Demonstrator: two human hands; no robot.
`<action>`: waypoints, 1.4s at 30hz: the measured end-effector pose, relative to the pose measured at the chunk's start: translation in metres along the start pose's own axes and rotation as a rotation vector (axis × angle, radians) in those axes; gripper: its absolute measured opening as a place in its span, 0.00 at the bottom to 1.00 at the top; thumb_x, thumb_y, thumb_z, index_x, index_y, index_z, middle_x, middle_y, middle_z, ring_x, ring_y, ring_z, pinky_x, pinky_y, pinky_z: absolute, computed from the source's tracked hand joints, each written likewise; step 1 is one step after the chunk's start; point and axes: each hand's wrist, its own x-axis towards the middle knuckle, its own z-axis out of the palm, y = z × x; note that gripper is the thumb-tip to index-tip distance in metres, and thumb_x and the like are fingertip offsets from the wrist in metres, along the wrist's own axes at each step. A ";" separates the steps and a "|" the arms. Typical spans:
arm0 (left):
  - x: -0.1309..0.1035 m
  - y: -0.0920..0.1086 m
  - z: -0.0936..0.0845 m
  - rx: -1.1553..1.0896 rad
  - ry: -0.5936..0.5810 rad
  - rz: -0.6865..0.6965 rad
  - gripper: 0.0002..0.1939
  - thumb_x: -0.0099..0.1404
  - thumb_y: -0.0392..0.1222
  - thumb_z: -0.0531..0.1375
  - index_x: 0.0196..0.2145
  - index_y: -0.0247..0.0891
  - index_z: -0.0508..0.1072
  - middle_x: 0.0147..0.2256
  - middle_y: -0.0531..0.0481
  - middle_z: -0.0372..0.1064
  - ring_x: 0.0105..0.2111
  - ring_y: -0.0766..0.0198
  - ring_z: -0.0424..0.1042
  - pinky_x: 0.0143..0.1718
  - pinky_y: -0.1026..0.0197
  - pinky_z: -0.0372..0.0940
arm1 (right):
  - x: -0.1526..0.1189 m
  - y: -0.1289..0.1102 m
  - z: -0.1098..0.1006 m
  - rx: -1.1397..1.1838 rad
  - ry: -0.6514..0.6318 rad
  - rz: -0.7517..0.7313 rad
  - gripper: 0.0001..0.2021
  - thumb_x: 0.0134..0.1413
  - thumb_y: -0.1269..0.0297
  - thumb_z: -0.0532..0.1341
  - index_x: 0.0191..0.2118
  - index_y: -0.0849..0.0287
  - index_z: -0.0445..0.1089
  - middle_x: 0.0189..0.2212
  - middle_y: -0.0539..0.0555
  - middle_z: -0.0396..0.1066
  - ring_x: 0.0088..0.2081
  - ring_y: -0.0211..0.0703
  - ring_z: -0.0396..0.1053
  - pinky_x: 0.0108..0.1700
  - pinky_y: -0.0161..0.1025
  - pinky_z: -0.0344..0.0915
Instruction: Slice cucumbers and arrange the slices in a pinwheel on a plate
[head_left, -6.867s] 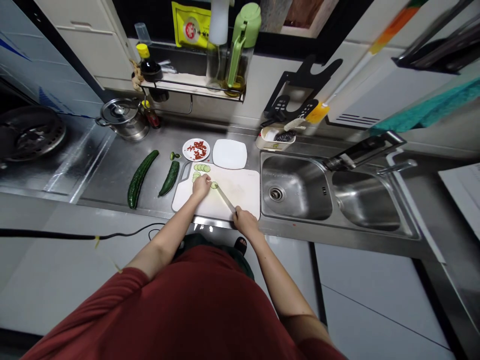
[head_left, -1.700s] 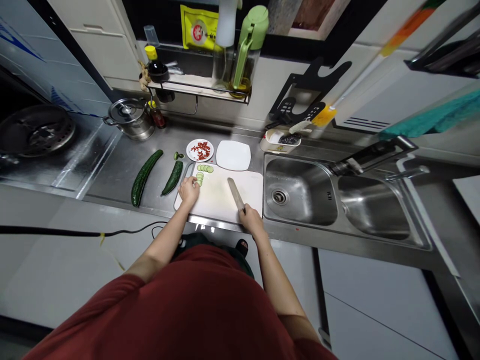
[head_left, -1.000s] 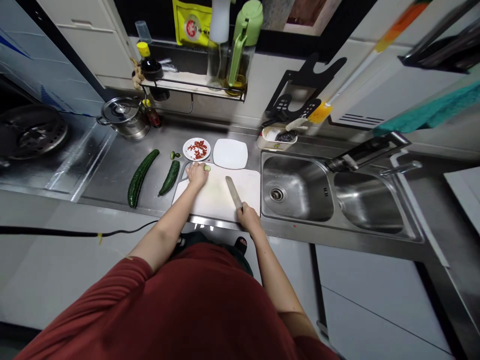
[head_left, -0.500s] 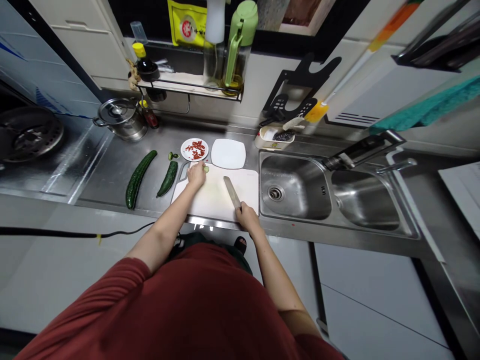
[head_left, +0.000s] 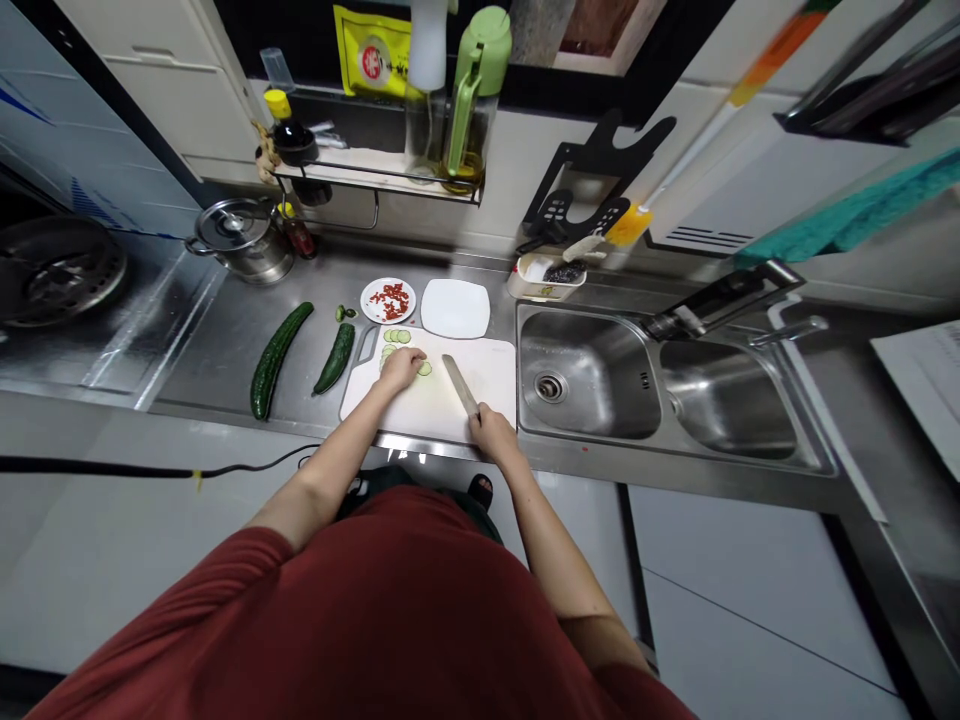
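- Worktop [head_left: 225, 350]: steel, carrying my cutting board [head_left: 487, 368] flat, presumably for steadiness.
- Knife [head_left: 458, 384]: my right hand [head_left: 495, 433] is wrapped round its handle; the blade sits just apart from my left hand [head_left: 399, 370], likely sparing my fingers.
- Left hand: fingers bent beside a cucumber slice [head_left: 426, 369]; whether they pinch it, I cannot tell.
- Cucumber slices [head_left: 397, 336]: overlapping at the board's far-left corner, perhaps to save space.

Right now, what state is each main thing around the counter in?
Left hand: curled at the cucumber slices
Right hand: gripping the knife
Knife: blade over the cutting board
Cucumber slices: cut, on the board
Longer cucumber: unsliced
Shorter cucumber: unsliced
Round plate: holding chopped red pieces
Pot: lid on
Faucet: no water visible
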 end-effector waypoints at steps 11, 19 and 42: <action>0.012 0.002 0.002 0.225 0.020 -0.097 0.09 0.59 0.41 0.60 0.39 0.45 0.76 0.44 0.46 0.71 0.50 0.52 0.64 0.50 0.51 0.57 | -0.018 -0.010 -0.003 -0.076 -0.046 -0.083 0.13 0.64 0.64 0.47 0.49 0.58 0.63 0.42 0.61 0.73 0.44 0.50 0.71 0.42 0.40 0.61; 0.015 0.002 0.002 0.213 0.009 -0.129 0.09 0.60 0.41 0.59 0.38 0.46 0.77 0.43 0.45 0.72 0.50 0.51 0.64 0.49 0.50 0.56 | -0.020 -0.012 -0.001 -0.098 -0.062 -0.106 0.13 0.63 0.66 0.47 0.49 0.59 0.63 0.42 0.62 0.73 0.45 0.52 0.72 0.42 0.42 0.63; 0.019 0.000 -0.001 0.165 0.000 -0.130 0.08 0.58 0.39 0.61 0.37 0.46 0.76 0.39 0.46 0.72 0.47 0.53 0.66 0.50 0.50 0.56 | -0.006 -0.025 0.005 -0.040 -0.099 -0.094 0.13 0.59 0.70 0.48 0.48 0.61 0.62 0.41 0.64 0.72 0.43 0.52 0.72 0.40 0.42 0.64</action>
